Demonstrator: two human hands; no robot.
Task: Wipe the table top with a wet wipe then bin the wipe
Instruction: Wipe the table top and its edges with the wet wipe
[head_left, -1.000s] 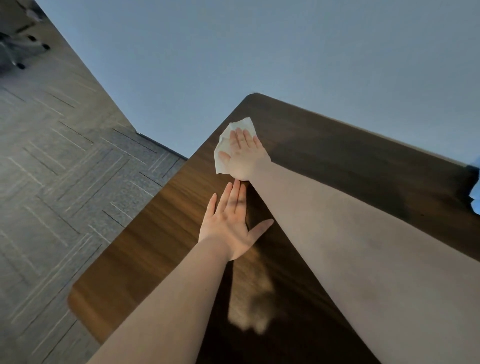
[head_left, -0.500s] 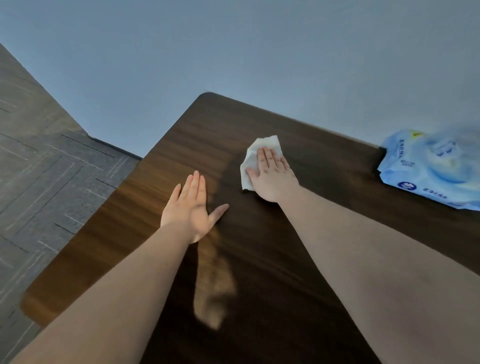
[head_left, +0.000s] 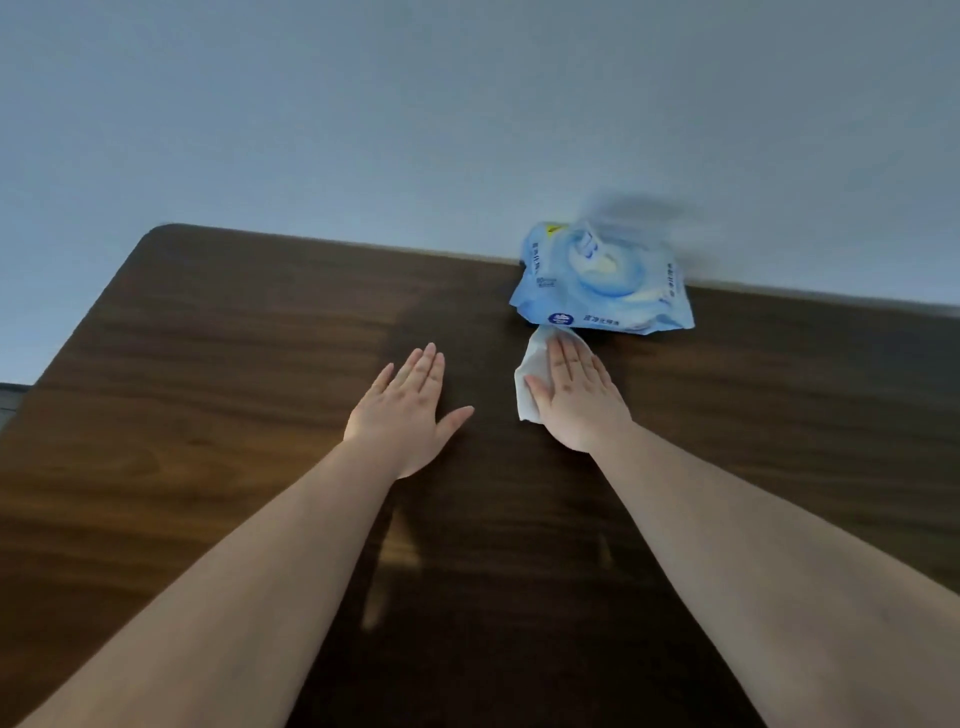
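Note:
A dark brown wooden table top (head_left: 234, 374) fills the lower half of the view. My right hand (head_left: 574, 400) lies flat, fingers together, pressing a white wet wipe (head_left: 532, 371) onto the table; most of the wipe is hidden under the palm. The wipe's far tip almost touches a blue wet-wipe pack (head_left: 602, 283). My left hand (head_left: 408, 415) rests flat on the wood to the left, fingers straight, thumb spread, holding nothing.
The blue pack lies at the table's far edge against a plain pale wall (head_left: 467, 114). The table's rounded far-left corner (head_left: 161, 231) shows, with a sliver of grey floor (head_left: 8, 400) beyond the left edge.
My right hand has slid the wipe rightward from the far-left corner to just in front of the blue pack. My left hand stayed flat on the table. The view swung right.

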